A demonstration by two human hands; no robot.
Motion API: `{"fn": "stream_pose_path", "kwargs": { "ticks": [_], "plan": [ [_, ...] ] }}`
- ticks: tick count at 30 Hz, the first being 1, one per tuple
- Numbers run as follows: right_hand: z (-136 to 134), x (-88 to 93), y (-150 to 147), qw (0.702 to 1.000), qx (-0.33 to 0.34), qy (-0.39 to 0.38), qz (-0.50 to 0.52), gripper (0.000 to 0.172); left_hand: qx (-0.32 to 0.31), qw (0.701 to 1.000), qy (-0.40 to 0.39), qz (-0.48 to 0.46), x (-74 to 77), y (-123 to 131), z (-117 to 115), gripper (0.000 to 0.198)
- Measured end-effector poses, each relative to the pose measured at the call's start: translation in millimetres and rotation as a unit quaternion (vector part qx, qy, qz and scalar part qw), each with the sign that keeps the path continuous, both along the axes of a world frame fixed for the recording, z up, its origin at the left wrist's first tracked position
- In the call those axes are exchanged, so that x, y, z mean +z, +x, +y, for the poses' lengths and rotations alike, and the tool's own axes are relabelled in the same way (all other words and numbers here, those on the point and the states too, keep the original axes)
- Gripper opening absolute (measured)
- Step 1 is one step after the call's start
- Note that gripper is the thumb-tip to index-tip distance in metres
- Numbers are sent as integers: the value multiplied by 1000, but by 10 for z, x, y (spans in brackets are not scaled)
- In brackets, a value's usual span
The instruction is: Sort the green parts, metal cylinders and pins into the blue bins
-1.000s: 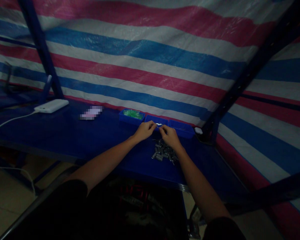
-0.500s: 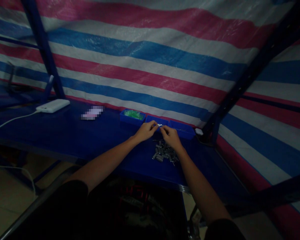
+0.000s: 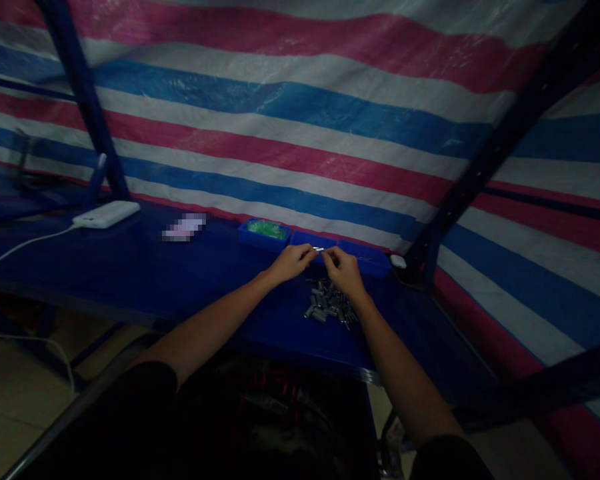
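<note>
My left hand (image 3: 296,261) is closed in a pinch just in front of the middle blue bin (image 3: 303,239). Between its fingertips and those of my right hand (image 3: 342,268) shows a small shiny metal piece (image 3: 319,249), too small to name. My right hand is pinched as well, its fingertips at the right end of that piece. Whether one or both hands grip it firmly is hard to see. Just below the hands, a loose pile of small grey metal cylinders and pins (image 3: 325,303) lies on the blue table (image 3: 205,280).
A blue bin (image 3: 260,241) with green bits stands left of the middle one, another blue bin (image 3: 375,265) right of it. A small white case (image 3: 398,261) sits by the right post. Leftward lie a blurred-out flat item (image 3: 184,227) and a white power bank (image 3: 107,214) with a cable.
The hands stay nearly in place, with the right fingertips shifted slightly up and the metal piece turned a little more level. The pile looks the same.
</note>
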State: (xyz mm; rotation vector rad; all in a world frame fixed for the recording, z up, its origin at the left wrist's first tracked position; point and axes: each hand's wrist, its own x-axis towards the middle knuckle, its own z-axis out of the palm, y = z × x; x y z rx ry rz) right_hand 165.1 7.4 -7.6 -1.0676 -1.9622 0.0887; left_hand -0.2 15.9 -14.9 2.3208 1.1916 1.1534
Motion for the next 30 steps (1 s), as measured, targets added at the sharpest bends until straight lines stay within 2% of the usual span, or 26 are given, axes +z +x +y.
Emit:
{"fn": "stream_pose_path", "kwargs": {
  "ticks": [2,5,7,9,12,15,18,20,24,30],
  "plan": [
    [38,29,61,998,-57,22,2,24,-39,995,-45,78,-16,-46,25,28],
    [138,63,260,973,-222,50,30,25,-74,975,-75,197,-51,-106,62,29],
    [200,65,416,948,-310,43,51,25,-71,968,-82,225,-72,-121,78,21],
    [232,53,524,939,-338,26,60,24,-55,968,-94,228,-86,-118,86,12],
    [217,22,508,959,-277,12,53,24,5,972,-93,215,-86,-109,85,11],
    [169,-24,314,989,-146,-22,13,23,67,979,-81,173,-63,-105,76,14],
    [129,-86,102,996,-39,-61,-49,21,75,986,-75,125,-36,-95,70,16],
    [110,-120,13,994,-1,-64,-83,20,72,990,-69,98,-31,-83,72,17],
    [76,-123,-33,994,8,-38,-101,14,65,995,-48,61,-46,-62,84,24],
    [58,-56,9,997,-26,-11,-69,19,33,999,-23,18,-55,-54,81,21]
  ]
}}
